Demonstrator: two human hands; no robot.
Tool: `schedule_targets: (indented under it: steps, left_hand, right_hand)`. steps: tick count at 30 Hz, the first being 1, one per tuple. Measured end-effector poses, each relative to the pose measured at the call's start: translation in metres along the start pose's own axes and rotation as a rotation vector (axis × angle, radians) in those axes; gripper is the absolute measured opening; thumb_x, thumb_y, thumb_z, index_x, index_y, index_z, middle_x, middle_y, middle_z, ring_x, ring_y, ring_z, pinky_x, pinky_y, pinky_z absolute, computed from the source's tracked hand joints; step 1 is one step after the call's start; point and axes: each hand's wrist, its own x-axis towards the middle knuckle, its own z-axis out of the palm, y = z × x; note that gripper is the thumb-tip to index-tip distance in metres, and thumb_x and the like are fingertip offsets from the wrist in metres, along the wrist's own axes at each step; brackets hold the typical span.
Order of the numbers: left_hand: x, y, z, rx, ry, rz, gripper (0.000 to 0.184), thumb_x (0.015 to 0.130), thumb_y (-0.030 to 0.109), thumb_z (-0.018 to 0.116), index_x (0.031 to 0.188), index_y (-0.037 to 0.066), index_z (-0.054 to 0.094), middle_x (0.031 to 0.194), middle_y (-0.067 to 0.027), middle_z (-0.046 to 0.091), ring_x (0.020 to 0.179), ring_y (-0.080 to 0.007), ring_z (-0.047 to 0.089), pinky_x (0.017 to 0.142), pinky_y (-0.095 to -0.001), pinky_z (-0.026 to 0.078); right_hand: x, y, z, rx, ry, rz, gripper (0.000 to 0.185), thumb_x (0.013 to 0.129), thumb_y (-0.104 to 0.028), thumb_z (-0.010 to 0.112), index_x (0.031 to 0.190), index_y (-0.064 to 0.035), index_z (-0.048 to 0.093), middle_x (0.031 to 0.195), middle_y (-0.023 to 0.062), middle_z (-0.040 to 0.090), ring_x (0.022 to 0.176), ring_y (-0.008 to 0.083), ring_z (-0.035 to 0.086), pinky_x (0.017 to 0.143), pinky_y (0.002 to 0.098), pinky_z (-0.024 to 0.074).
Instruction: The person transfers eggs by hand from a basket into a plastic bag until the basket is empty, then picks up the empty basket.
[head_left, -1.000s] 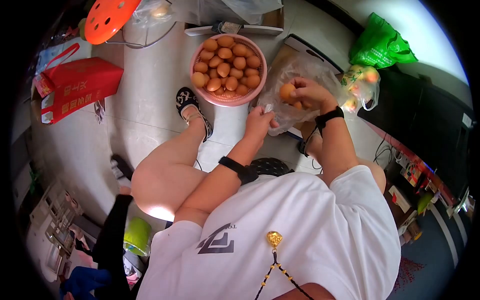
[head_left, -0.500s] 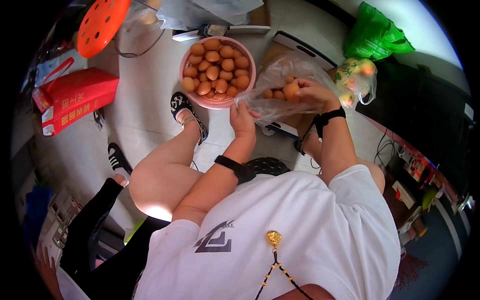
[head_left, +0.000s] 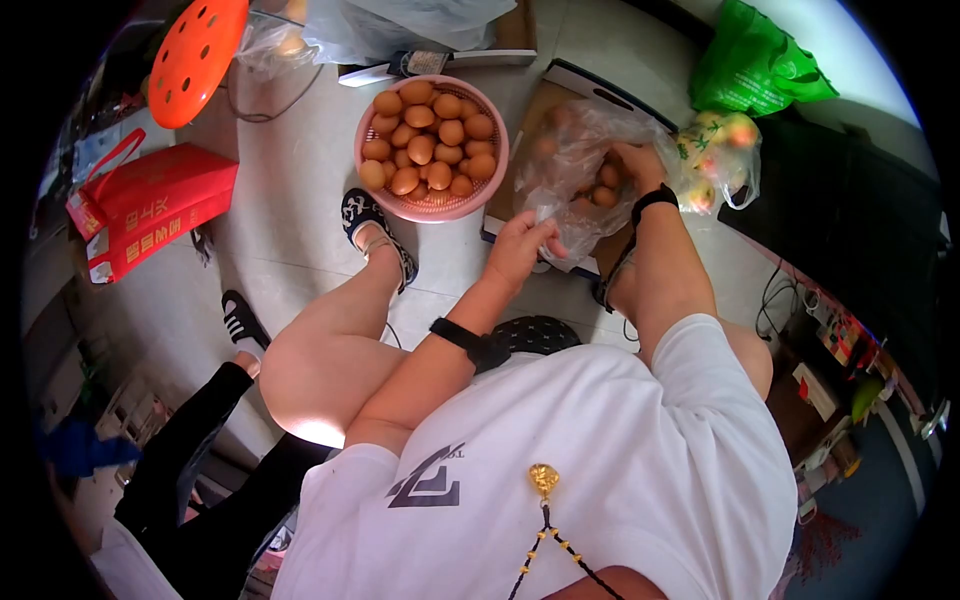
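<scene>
While a red bag (head_left: 165, 205) with gold lettering rests on the tiled floor at far left, an orange perforated disc (head_left: 197, 62) tilts above and just beyond it. Nearby, a striped slide (head_left: 240, 320) shows on the foot of a second person, dressed in black trousers (head_left: 190, 440). Toward the middle, a round pink basket (head_left: 432, 213) sits upright on the tiles, heaped with brown eggs (head_left: 420, 150). To its right, the seated person's left hand (head_left: 517, 248) pinches the near edge of a clear plastic bag (head_left: 575, 225), fingers drawn narrow on the film. The bag lies over an open cardboard box (head_left: 540, 110), with more eggs (head_left: 606, 192) inside it. Beside those, the right hand (head_left: 640, 163) reaches into the bag; its fingertips are hidden, so their grip cannot be told. Farther right stand a bag of fruit (head_left: 715, 160) and a green bag (head_left: 760, 70), near a black panel (head_left: 840, 235).
</scene>
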Motion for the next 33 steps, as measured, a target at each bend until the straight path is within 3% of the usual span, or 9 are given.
schedule_targets:
  steps: [3,12,19,21,22,24,27,30,33]
  left_hand:
    - [-0.001,0.002,0.000,0.012,-0.018,-0.069,0.021,0.096,0.028,0.055,0.093,0.008,0.060,0.080,-0.0063,0.068,0.075,-0.0124,0.060,0.067,-0.0256,0.044]
    - [-0.007,0.006,0.000,0.057,0.022,-0.026,0.021,0.093,0.027,0.055,0.089,0.008,0.061,0.076,-0.0051,0.069,0.072,-0.0094,0.056,0.065,-0.0254,0.040]
    - [-0.009,0.003,0.001,0.049,0.009,0.013,0.022,0.090,0.025,0.056,0.086,0.004,0.062,0.073,-0.0075,0.068,0.071,-0.0121,0.056,0.069,-0.0266,0.042]
    - [-0.008,-0.002,-0.001,0.029,0.009,0.007,0.022,0.092,0.026,0.057,0.091,0.005,0.059,0.076,-0.0082,0.068,0.071,-0.0126,0.058,0.067,-0.0246,0.041]
    - [-0.010,0.000,0.000,0.025,0.003,0.016,0.022,0.092,0.026,0.057,0.091,0.005,0.059,0.076,-0.0082,0.068,0.071,-0.0126,0.058,0.067,-0.0246,0.041]
    - [-0.014,0.003,0.001,0.027,-0.018,0.028,0.022,0.092,0.027,0.057,0.092,0.005,0.059,0.076,-0.0091,0.068,0.070,-0.0129,0.058,0.067,-0.0251,0.042]
    - [-0.019,0.004,0.003,0.017,-0.028,0.070,0.023,0.091,0.027,0.057,0.090,0.005,0.059,0.075,-0.0081,0.068,0.070,-0.0125,0.058,0.065,-0.0257,0.043]
    - [-0.019,0.000,0.003,0.115,0.012,0.093,0.023,0.091,0.028,0.058,0.089,0.005,0.060,0.074,-0.0070,0.068,0.066,-0.0122,0.058,0.062,-0.0274,0.044]
    - [-0.026,0.002,0.007,0.189,0.052,0.165,0.023,0.090,0.026,0.060,0.089,0.004,0.061,0.074,-0.0066,0.069,0.063,-0.0124,0.058,0.059,-0.0272,0.044]
  right_hand:
    - [-0.012,-0.015,0.006,-0.270,0.094,0.182,0.043,0.073,-0.033,0.070,0.103,-0.0028,0.069,0.102,0.0168,0.070,0.095,0.0336,0.066,0.084,0.0403,0.0508]
    - [0.007,0.015,0.028,-0.368,0.224,0.169,0.044,0.080,-0.038,0.059,0.099,0.0007,0.069,0.111,0.0267,0.064,0.109,0.0419,0.060,0.090,0.0441,0.0486]
    - [0.005,0.007,0.004,-0.444,0.137,-0.047,0.044,0.083,-0.037,0.060,0.094,0.0058,0.067,0.101,0.0233,0.068,0.094,0.0410,0.064,0.084,0.0438,0.0511]
    - [-0.025,-0.029,-0.010,0.618,-0.071,-0.026,0.030,0.085,-0.026,0.063,0.102,-0.0010,0.060,0.088,0.0134,0.064,0.076,0.0359,0.063,0.078,0.0433,0.0539]
    - [-0.030,-0.044,-0.016,0.613,-0.066,-0.035,0.030,0.085,-0.026,0.063,0.102,-0.0010,0.060,0.088,0.0134,0.064,0.076,0.0359,0.063,0.078,0.0433,0.0539]
    - [-0.038,-0.066,-0.025,1.209,-0.204,0.095,0.023,0.086,-0.019,0.065,0.101,-0.0047,0.056,0.079,0.0048,0.054,0.068,0.0261,0.058,0.071,0.0368,0.0548]
    - [-0.039,-0.075,-0.035,1.017,-0.327,0.066,0.030,0.090,-0.024,0.063,0.109,-0.0014,0.057,0.107,0.0140,0.060,0.085,0.0254,0.065,0.077,0.0391,0.0558]
    - [-0.077,-0.103,-0.038,0.485,-0.188,-0.020,0.027,0.090,-0.028,0.062,0.099,-0.0026,0.058,0.088,0.0094,0.063,0.068,0.0206,0.061,0.065,0.0313,0.0539]
    - [-0.108,-0.127,-0.045,0.077,-0.356,-0.037,0.028,0.091,-0.031,0.061,0.097,-0.0030,0.060,0.084,0.0070,0.066,0.065,0.0160,0.061,0.061,0.0279,0.0527]
